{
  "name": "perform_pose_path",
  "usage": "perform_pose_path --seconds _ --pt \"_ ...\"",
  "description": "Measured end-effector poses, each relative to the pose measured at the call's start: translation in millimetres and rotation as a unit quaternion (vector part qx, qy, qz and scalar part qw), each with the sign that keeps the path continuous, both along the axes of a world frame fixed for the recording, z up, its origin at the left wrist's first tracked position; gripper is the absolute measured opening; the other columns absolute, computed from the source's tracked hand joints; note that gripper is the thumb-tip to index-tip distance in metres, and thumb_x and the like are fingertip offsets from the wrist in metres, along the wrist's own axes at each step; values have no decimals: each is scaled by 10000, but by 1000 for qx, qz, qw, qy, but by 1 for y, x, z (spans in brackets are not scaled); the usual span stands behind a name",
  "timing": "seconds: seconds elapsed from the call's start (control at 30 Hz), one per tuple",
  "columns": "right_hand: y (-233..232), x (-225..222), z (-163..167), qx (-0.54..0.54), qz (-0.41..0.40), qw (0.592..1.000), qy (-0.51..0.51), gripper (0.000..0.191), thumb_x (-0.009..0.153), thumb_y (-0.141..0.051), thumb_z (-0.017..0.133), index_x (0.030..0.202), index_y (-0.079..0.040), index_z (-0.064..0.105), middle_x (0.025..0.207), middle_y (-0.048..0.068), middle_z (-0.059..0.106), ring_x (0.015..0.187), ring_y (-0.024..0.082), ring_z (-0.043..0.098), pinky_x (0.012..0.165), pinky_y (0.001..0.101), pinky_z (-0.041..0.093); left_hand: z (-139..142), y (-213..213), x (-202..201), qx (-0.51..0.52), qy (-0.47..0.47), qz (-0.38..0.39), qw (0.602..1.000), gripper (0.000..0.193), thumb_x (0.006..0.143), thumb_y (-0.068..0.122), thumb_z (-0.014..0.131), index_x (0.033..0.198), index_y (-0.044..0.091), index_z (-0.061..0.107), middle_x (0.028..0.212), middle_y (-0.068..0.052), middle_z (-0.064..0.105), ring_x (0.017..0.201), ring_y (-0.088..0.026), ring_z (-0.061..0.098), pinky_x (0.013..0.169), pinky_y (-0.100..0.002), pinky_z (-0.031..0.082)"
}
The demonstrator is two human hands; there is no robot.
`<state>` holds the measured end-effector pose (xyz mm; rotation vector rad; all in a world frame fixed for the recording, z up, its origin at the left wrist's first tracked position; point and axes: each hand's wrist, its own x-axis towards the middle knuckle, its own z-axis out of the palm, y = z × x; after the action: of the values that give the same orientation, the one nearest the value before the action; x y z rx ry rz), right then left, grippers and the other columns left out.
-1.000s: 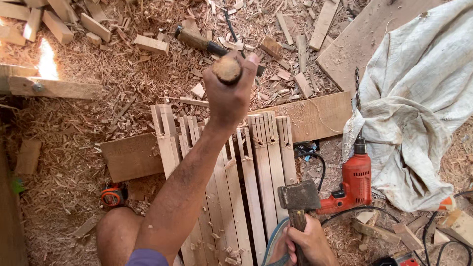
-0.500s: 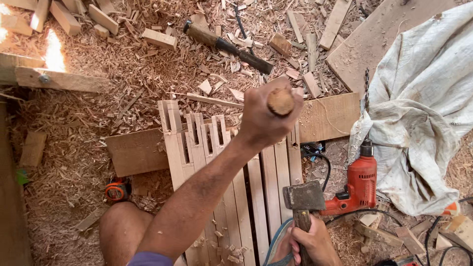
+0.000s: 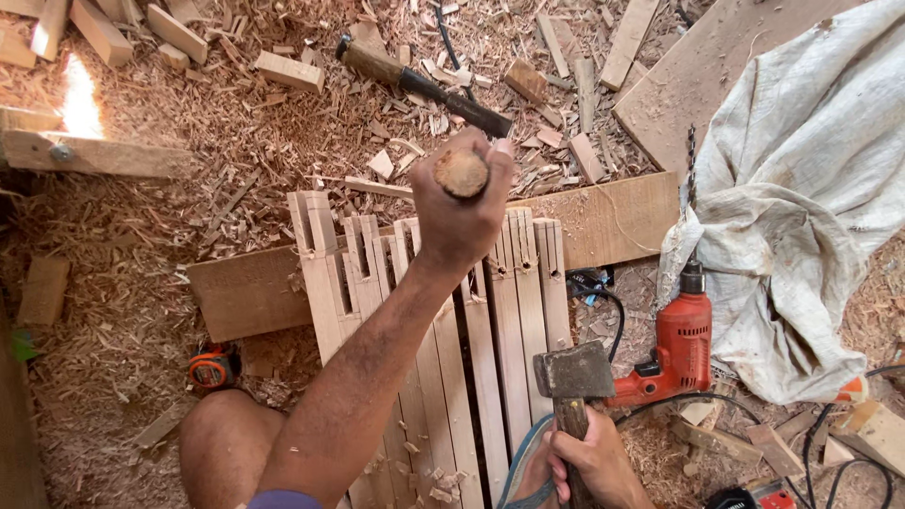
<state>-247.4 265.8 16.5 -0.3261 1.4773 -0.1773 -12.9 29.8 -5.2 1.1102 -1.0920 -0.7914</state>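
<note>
Your left hand (image 3: 459,212) is wrapped tight in a fist around a round wooden handle (image 3: 461,172), probably a chisel, of which only the butt end shows at the top; whatever blade it carries is hidden under your fist. Over the last second that fist has travelled from the upper edge of the slats, out over the shavings, down and to the right, and it now stands over the notched ends of the wooden slats (image 3: 438,311), near the middle of the row. That places the tool above the cut slots rather than off the work.

Your right hand (image 3: 592,462) is closed around the shaft of a hatchet (image 3: 574,374), its blunt head up and low beside the right edge of the slats. It has hardly moved in that time, so the striking tool is held ready but not raised.

The slats lie side by side across a wooden board (image 3: 603,221), with your knee (image 3: 222,434) at the lower left. Just right of the hatchet lies a red electric drill (image 3: 681,344), against a crumpled white sack (image 3: 801,207). A second wood-handled chisel (image 3: 419,85) lies among the shavings above, and an orange tape measure (image 3: 212,368) sits at the left.
</note>
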Motion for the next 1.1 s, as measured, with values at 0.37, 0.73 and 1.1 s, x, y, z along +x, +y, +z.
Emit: perform_pose_path --seconds 0.37,0.73,1.1 --pt "2 -2 -1 -19 -12 1000 -5 125 816 -44 617 800 58 548 513 126 556 343 217 530 339 365 433 24 6 10 -3 86 -7 996 196 1032 148 636 857 69 599 652 -3 615 514 -79 662 436 -220 543" --pt "4 -2 -2 -18 -14 1000 -2 134 820 -44 625 834 56 537 514 133 558 340 225 517 342 366 429 -5 12 9 -42 78 22 996 210 1011 112 654 813 69 597 652 -17 591 523 -95 656 424 -229 531" --pt "5 -3 -4 -50 0 998 -26 123 813 -59 624 840 37 551 514 127 562 341 229 532 342 368 432 -1 91 -35 -144 -100 56 983 386 1017 209 591 670 138 437 554 21 418 435 -117 434 355 -303 335"
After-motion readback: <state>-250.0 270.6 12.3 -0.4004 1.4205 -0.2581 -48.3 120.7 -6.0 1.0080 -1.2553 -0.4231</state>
